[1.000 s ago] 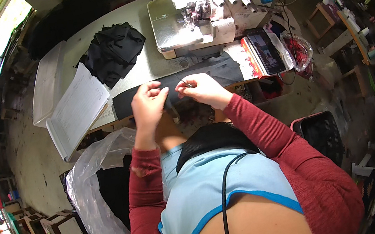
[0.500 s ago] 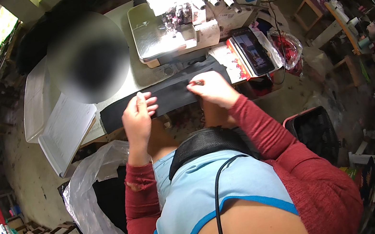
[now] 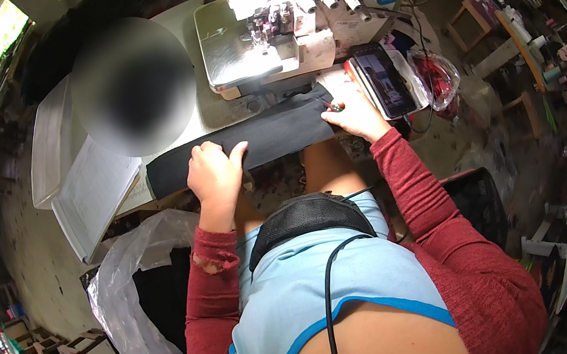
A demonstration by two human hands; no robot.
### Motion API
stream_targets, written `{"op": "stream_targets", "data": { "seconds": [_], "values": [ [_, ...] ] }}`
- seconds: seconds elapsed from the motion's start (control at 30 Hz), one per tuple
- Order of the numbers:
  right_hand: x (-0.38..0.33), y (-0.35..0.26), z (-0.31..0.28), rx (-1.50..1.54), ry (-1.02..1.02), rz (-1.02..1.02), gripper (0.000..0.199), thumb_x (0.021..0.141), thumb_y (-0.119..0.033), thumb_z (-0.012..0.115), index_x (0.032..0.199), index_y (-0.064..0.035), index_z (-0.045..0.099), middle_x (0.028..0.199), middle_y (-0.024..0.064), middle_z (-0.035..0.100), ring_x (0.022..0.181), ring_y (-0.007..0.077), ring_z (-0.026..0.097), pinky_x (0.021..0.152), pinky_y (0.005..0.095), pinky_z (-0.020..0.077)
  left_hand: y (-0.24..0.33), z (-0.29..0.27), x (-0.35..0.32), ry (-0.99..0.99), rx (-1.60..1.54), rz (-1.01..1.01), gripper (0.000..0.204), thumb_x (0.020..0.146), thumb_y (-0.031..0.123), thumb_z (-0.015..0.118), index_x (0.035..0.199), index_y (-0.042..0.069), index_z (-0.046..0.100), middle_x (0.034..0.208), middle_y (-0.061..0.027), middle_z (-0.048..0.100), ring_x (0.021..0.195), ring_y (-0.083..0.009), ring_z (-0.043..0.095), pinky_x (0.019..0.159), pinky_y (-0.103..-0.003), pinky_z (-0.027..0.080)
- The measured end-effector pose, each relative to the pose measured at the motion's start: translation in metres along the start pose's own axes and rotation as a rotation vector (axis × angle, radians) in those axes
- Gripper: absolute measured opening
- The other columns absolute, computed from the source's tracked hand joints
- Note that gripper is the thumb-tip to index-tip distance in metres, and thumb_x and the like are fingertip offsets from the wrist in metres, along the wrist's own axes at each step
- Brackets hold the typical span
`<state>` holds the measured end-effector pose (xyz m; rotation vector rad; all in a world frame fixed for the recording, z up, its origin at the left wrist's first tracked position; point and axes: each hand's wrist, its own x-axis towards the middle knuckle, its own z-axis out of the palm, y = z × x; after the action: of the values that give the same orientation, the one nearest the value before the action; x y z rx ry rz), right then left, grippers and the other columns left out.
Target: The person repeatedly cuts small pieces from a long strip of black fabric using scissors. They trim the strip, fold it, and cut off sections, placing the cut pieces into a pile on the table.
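Note:
A long strip of black fabric [image 3: 270, 138] lies stretched along the near edge of the sewing table [image 3: 208, 111]. My left hand [image 3: 214, 176] grips its lower edge near the middle, fingers curled over the cloth. At the strip's right end my right hand [image 3: 356, 116] pinches the cloth, next to a phone [image 3: 384, 79] lying on the table. A white overlock sewing machine [image 3: 295, 10] stands just behind the strip.
White flat panels [image 3: 92, 194] lean at the table's left end. A clear plastic bag holding dark cloth [image 3: 137, 301] sits on the floor at my left. A red bag [image 3: 439, 77] lies right of the phone. Shelves with clutter line the right side.
My hands have spread apart from close together at the table's edge, and the black fabric now lies pulled out flat between them. The view has shifted nearer the machine.

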<state>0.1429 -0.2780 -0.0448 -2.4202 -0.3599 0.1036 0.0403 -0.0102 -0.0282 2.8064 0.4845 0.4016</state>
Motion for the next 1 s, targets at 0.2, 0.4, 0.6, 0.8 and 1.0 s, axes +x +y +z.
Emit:
{"op": "stream_targets", "data": {
  "seconds": [0.2, 0.4, 0.6, 0.8, 1.0],
  "values": [
    [0.002, -0.001, 0.001, -0.005, -0.023, 0.039, 0.029, 0.066, -0.026, 0.074, 0.074, 0.0002, 0.065, 0.075, 0.0149, 0.062, 0.073, 0.0257, 0.060, 0.069, 0.0360, 0.0477, 0.008, 0.008, -0.001, -0.026, 0.053, 0.027, 0.052, 0.070, 0.050, 0.072, 0.078, 0.000, 0.061, 0.081, -0.0173, 0.062, 0.076, -0.0352, 0.062, 0.069, -0.043, 0.050],
    [-0.004, 0.008, 0.013, 0.064, 0.173, -0.141, 0.020, 0.068, -0.006, 0.069, 0.083, -0.0018, 0.057, 0.075, 0.0053, 0.054, 0.071, 0.0117, 0.051, 0.060, 0.0301, 0.0429, 0.008, -0.023, -0.006, -0.297, -0.564, 0.587, 0.025, 0.066, 0.006, 0.071, 0.061, 0.005, 0.046, 0.086, -0.0110, 0.059, 0.079, -0.0295, 0.055, 0.070, -0.034, 0.045],
    [-0.006, 0.001, 0.017, 0.248, 0.175, -0.290, 0.025, 0.066, 0.007, 0.056, 0.088, -0.0036, 0.062, 0.079, 0.0087, 0.061, 0.075, 0.0208, 0.056, 0.070, 0.0295, 0.0456, 0.010, -0.040, -0.033, -0.510, -0.829, 0.693, 0.026, 0.052, -0.016, 0.055, 0.060, 0.002, 0.039, 0.114, -0.0128, 0.056, 0.096, -0.0256, 0.052, 0.081, -0.034, 0.042],
    [0.005, -0.044, -0.012, 0.666, -0.066, -0.075, 0.008, 0.080, 0.001, 0.059, 0.086, -0.0034, 0.061, 0.073, -0.0022, 0.057, 0.064, 0.0077, 0.051, 0.059, 0.0233, 0.0438, -0.017, -0.067, 0.018, -0.234, -1.194, 0.413, 0.028, 0.059, -0.019, 0.041, 0.070, 0.007, 0.035, 0.096, -0.0163, 0.065, 0.094, -0.0178, 0.060, 0.085, -0.031, 0.046],
    [0.049, -0.089, 0.001, 1.197, -0.103, 0.032, 0.013, 0.081, -0.006, 0.065, 0.088, -0.0050, 0.054, 0.067, 0.0002, 0.052, 0.044, 0.0052, 0.042, 0.038, 0.0196, 0.0312, 0.019, -0.066, 0.115, 0.387, -0.396, 0.667, 0.024, 0.079, 0.010, 0.061, 0.103, 0.005, 0.058, 0.110, -0.0131, 0.061, 0.106, -0.0310, 0.056, 0.091, -0.039, 0.043]
  ]
}}
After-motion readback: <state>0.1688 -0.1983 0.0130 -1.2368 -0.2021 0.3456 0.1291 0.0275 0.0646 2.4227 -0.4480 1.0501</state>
